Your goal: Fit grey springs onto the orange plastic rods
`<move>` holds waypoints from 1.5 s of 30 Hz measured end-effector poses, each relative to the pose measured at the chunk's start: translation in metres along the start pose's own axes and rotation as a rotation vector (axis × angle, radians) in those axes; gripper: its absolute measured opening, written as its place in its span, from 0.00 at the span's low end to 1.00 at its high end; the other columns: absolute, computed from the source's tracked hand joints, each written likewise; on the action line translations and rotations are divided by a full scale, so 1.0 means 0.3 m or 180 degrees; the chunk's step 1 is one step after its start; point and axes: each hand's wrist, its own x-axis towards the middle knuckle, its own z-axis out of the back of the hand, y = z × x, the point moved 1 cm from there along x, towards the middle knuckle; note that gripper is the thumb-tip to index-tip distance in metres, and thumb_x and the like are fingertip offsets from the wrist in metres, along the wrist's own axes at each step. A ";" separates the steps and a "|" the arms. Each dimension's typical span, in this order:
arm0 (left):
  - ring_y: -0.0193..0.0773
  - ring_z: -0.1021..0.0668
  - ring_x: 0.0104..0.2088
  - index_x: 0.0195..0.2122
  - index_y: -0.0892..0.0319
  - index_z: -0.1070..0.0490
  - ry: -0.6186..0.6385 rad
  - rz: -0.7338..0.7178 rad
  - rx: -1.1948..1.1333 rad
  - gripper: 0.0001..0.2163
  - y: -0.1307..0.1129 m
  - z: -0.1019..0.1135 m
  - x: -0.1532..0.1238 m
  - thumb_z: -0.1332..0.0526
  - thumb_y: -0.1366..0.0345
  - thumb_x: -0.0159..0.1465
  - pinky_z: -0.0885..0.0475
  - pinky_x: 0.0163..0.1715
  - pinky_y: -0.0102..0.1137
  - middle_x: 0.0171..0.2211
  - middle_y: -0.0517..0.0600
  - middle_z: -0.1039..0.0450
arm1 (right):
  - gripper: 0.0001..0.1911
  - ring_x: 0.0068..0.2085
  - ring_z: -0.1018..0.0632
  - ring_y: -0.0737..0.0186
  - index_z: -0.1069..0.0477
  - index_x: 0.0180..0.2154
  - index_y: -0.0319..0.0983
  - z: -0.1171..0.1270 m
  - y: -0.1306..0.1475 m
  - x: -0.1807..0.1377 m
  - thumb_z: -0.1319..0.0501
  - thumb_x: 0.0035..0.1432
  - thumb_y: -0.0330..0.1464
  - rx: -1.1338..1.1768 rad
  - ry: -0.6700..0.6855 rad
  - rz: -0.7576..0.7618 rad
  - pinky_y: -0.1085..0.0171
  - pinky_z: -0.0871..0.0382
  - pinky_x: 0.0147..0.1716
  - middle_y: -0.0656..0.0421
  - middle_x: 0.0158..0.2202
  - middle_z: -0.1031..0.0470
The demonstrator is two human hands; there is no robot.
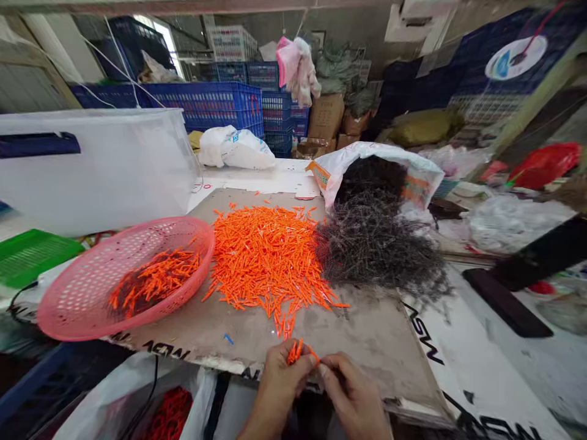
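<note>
The left hand (pixel 280 373) and the right hand (pixel 352 388) meet at the near edge of a grey-brown, worn surface (pixel 367 342). The left fingers curl around a small bunch of short, bright orange plastic pieces (pixel 295 352). A single slender orange piece (pixel 313 354) stands tilted between the two hands; the right thumb and forefinger pinch together at its lower end, close to the left thumb. Whether the left thumb also grips this piece cannot be told.

Just beyond the hands, a wide, loose pile of matching orange plastic pieces (pixel 268 256) spreads over the middle of the surface, a narrow tongue of it reaching toward the left hand. To its right, touching it, lies a tangled heap of dark grey, wiry strands (pixel 385 244), spilling from the mouth of a white printed sack (pixel 342 160) on its side. Left of the pile, a round pink perforated plastic basket (pixel 64 299) sits tilted, holding orange pieces mixed with dark strands (pixel 160 275). A tiny blue scrap (pixel 228 338) lies between basket and hands. Below the surface's near edge, a white plastic bag (pixel 110 397) holds red pieces (pixel 169 415).
</note>
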 end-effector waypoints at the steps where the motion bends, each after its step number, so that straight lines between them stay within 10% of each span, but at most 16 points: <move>1: 0.24 0.46 0.13 0.22 0.60 0.34 -0.0019 -0.0002 -0.0055 0.08 0.005 -0.001 -0.001 0.37 0.64 0.51 0.53 0.13 0.23 0.12 0.38 0.44 | 0.18 0.29 0.31 0.63 0.28 0.30 0.40 0.001 -0.002 0.003 0.46 0.62 0.45 0.0031 0.0047 -0.0070 0.68 0.40 0.31 0.61 0.26 0.30; 16: 0.21 0.48 0.11 0.18 0.62 0.33 0.0159 0.0353 -0.0959 0.07 0.005 -0.004 -0.005 0.37 0.66 0.48 0.57 0.14 0.24 0.13 0.40 0.39 | 0.21 0.23 0.39 0.69 0.31 0.30 0.37 0.000 -0.010 0.028 0.42 0.59 0.49 0.1075 0.0810 -0.0702 0.70 0.46 0.24 0.66 0.20 0.41; 29: 0.21 0.51 0.10 0.17 0.61 0.35 0.0708 0.0560 -0.1416 0.04 0.013 0.013 -0.006 0.40 0.69 0.47 0.58 0.14 0.24 0.10 0.38 0.42 | 0.16 0.26 0.37 0.67 0.36 0.30 0.40 -0.007 -0.011 0.023 0.49 0.65 0.43 0.0608 0.0837 0.0002 0.70 0.43 0.26 0.65 0.24 0.40; 45: 0.22 0.48 0.13 0.23 0.60 0.33 0.0293 0.0190 -0.1059 0.05 0.025 -0.014 0.000 0.37 0.68 0.49 0.54 0.16 0.24 0.13 0.37 0.43 | 0.28 0.22 0.37 0.68 0.34 0.24 0.38 0.009 -0.007 0.032 0.50 0.62 0.54 0.0741 0.0798 -0.0451 0.69 0.45 0.23 0.65 0.18 0.41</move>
